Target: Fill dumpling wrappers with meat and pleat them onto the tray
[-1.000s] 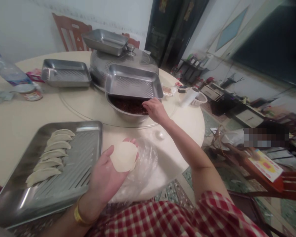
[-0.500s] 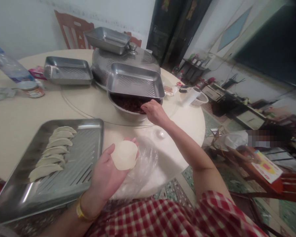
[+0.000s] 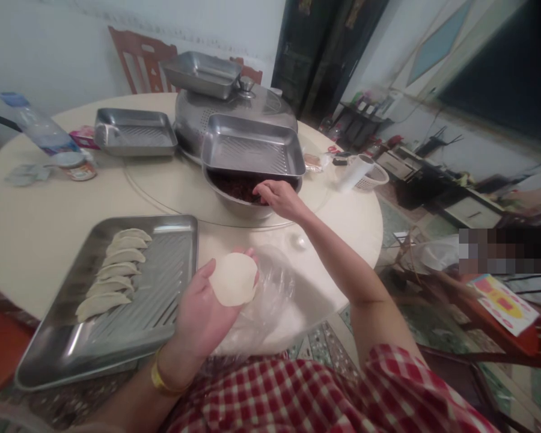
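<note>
A round, pale dumpling wrapper (image 3: 234,279) lies across the palm and fingers of my left hand (image 3: 202,307), with the thumb at its edge. My right hand (image 3: 282,198) reaches over the rim of a metal bowl (image 3: 234,207); its fingers are curled together at the dark filling (image 3: 237,187). Whatever they pinch, if anything, is hidden. Left of my hands, a large metal tray (image 3: 162,313) carries a row of several folded dumplings (image 3: 121,255). A clear plastic bag (image 3: 275,282) lies just beyond the wrapper.
A shallow metal tray (image 3: 255,147) rests over the bowl's back part. Behind stands a domed metal lid (image 3: 270,108) with another tray (image 3: 202,75) on it. A bottle (image 3: 40,129), a jar (image 3: 74,166) and a white basket (image 3: 374,177) are on the table. A person (image 3: 446,258) sits at right.
The view has swung slightly left, so most things appear farther right. My right hand stays at the filling, its fingers slightly shifted. The wrapper still rests in my left hand.
</note>
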Action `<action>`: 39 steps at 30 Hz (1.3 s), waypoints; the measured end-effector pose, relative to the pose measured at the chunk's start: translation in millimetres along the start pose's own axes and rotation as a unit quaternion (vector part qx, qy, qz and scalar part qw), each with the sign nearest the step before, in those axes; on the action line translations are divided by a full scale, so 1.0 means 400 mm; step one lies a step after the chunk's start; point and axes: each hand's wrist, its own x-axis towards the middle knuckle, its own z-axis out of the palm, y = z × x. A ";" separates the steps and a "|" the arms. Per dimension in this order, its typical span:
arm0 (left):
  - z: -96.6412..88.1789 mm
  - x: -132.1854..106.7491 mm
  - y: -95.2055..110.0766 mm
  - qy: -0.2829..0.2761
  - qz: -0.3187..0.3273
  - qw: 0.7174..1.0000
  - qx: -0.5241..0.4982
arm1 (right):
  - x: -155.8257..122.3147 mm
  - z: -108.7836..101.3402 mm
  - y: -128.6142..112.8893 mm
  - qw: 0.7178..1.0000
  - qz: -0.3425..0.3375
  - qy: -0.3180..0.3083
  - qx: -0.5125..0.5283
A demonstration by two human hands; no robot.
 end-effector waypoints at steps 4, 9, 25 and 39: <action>-0.006 -0.005 -0.001 -0.018 0.008 1.000 0.002 | 0.010 -0.007 0.004 0.994 0.051 0.049 0.083; -0.027 0.007 -0.002 -0.041 0.005 0.999 0.000 | 0.010 -0.040 0.002 0.953 0.161 0.124 0.225; 0.018 0.014 0.008 -0.020 0.023 0.999 0.027 | -0.049 -0.089 0.038 0.887 0.193 0.211 0.362; 0.025 -0.004 -0.004 -0.019 0.021 1.000 0.012 | -0.304 -0.078 -0.084 0.961 -0.069 0.057 0.261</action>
